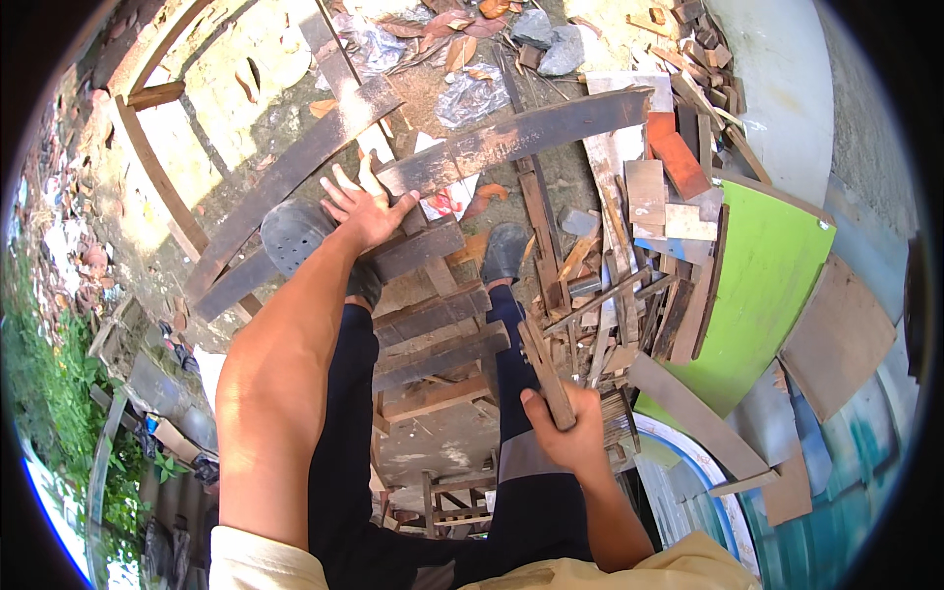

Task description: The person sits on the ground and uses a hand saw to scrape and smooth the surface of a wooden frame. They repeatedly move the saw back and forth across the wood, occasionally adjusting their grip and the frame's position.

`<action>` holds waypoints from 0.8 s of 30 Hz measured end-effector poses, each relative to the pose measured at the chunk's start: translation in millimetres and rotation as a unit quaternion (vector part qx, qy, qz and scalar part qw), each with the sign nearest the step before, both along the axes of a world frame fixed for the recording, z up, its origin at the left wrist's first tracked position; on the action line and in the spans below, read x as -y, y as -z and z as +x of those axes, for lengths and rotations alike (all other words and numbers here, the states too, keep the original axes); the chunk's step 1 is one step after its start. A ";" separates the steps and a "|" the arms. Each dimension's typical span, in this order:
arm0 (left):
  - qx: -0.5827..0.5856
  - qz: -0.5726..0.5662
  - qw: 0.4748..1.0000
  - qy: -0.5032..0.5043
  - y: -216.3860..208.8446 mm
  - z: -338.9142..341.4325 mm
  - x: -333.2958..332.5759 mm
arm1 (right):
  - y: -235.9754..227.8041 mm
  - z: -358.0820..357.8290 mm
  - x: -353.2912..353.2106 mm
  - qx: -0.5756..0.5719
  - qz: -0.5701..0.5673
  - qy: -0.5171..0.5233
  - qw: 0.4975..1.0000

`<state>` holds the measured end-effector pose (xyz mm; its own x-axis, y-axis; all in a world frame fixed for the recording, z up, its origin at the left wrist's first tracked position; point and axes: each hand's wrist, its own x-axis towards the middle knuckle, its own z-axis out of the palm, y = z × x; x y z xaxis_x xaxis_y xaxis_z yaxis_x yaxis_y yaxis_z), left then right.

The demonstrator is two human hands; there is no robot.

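Note:
My left hand (369, 208) lies with its fingers spread at the left end of a long weathered board (521, 138), touching the wood there. That board reaches off to the right. Another dark board (295, 182) slants away just left of the hand, across an upright batten (334, 54). My right hand (570, 428) is closed around the lower end of a short, flat wooden stick (544, 369), held up beside my right leg. Between my legs is a wooden frame with several short slats (442, 354).
At the right lie scrap wood blocks (644, 192), an orange-red block (678, 162), a green panel (767, 285) and a brown board (839, 339). A curved wooden piece (162, 192) stands at the far left. Grey stones (560, 51), crumpled plastic (474, 95) and dry leaves litter the ground ahead.

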<state>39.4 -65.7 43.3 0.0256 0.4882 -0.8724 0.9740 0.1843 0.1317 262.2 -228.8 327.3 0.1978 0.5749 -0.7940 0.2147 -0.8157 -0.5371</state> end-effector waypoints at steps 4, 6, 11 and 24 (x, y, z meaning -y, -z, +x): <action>0.014 -0.034 0.999 0.018 -8.6 13.7 -10.4 | 164.5 -15.3 -64.5 0.035 0.057 -0.011 0.998; 0.014 -0.037 0.999 0.025 -11.1 16.3 -19.2 | 206.0 -22.6 -118.7 0.040 0.069 0.006 0.997; 0.009 -0.041 0.999 -0.005 -9.2 0.0 -9.2 | 138.8 -24.3 -75.4 0.021 0.061 -0.019 0.998; 0.019 -0.021 1.000 -0.005 -6.5 10.2 -8.5 | 189.9 -33.1 -101.3 0.053 0.069 0.020 0.996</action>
